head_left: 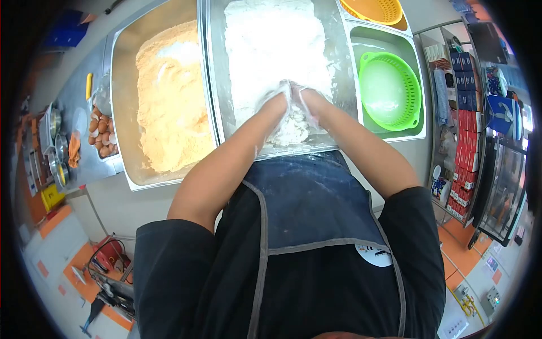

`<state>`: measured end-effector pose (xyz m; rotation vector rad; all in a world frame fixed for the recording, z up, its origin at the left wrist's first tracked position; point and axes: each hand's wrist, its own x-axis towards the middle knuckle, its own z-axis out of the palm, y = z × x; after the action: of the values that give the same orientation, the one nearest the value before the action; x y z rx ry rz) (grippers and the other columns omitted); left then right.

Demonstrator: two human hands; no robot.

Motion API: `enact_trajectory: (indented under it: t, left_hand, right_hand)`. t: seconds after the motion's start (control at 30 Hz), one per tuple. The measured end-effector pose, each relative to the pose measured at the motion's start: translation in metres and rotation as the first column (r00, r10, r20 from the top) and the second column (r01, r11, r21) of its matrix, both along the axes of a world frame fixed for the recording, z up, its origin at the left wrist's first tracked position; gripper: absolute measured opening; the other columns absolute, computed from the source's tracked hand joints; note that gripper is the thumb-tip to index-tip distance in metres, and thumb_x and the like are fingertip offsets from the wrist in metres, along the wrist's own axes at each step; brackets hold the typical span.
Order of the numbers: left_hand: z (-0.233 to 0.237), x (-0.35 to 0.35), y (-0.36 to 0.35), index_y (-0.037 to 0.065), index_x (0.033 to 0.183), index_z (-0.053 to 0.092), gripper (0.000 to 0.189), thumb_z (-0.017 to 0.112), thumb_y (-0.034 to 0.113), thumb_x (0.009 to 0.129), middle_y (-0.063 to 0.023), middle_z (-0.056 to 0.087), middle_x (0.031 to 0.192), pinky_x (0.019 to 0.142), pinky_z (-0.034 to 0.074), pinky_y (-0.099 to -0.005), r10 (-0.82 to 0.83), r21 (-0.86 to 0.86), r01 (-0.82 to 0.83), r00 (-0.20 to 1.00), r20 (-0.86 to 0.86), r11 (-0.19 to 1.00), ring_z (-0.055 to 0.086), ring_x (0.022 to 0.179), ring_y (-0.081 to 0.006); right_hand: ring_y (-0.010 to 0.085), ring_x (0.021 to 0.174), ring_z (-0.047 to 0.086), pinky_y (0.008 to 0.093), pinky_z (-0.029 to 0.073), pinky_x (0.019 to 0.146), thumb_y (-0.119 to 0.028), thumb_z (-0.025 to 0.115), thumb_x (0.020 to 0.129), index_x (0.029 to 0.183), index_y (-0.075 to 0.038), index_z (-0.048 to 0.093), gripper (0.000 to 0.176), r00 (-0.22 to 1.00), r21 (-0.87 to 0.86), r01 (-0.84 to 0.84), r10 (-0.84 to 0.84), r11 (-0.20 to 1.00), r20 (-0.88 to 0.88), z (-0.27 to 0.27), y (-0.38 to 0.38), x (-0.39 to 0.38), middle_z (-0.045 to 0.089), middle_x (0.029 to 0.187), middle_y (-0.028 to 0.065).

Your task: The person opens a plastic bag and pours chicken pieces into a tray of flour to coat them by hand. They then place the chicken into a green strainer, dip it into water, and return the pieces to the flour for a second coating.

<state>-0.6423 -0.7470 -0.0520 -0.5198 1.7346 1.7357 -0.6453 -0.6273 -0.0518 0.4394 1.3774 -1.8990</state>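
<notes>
Both my hands wear thin clear plastic gloves and are down in the white flour (274, 39) of the middle metal tray (345, 68). My left hand (275, 99) and my right hand (305, 97) come together near the tray's front edge, close to touching. Below and between them lies a lumpy white mass (294, 129), partly covered by the loose gloves. Glare and flour hide the fingers of each hand, so what they hold cannot be made out.
At left, a metal tray (129, 113) holds yellowish flour; brown eggs (103, 133) lie beyond. A green basket (416, 93) sits in a compartment at right, below a yellow basket (389, 12). Shelves with red boxes (466, 141) stand far right.
</notes>
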Motion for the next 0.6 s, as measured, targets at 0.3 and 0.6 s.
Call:
enact_trajectory:
  t: [0.3, 0.6]
  left_hand:
    - [0.064, -0.021, -0.040, -0.005, 0.107, 0.054, 0.038, 0.060, 0.025, 0.083, -0.0122, 0.060, 0.097, 0.072, 0.045, -0.0291, -0.140, -0.182, 0.042, 0.810, -0.570, 0.982, 0.055, 0.085, -0.0156]
    - [0.138, -0.009, -0.049, -0.002, 0.110, 0.053, 0.037, 0.060, 0.021, 0.082, -0.0131, 0.061, 0.101, 0.080, 0.043, -0.0305, -0.344, -0.404, 0.107, 0.738, -0.580, 0.909, 0.055, 0.088, -0.0189]
  right_hand:
    - [0.0205, 0.091, 0.057, 0.0304, 0.044, 0.081, -0.018, 0.057, 0.081, 0.117, 0.005, 0.046, 0.044, 0.769, 0.433, 0.076, 0.223, 0.898, -0.598, 0.088, 0.035, -0.012, 0.060, 0.102, 0.0148]
    - [0.0165, 0.088, 0.055, 0.0286, 0.044, 0.080, -0.010, 0.060, 0.078, 0.112, 0.002, 0.049, 0.038, 0.607, 0.745, 0.135, 0.540, 0.653, -0.583, 0.152, 0.034, -0.011, 0.060, 0.100, 0.0107]
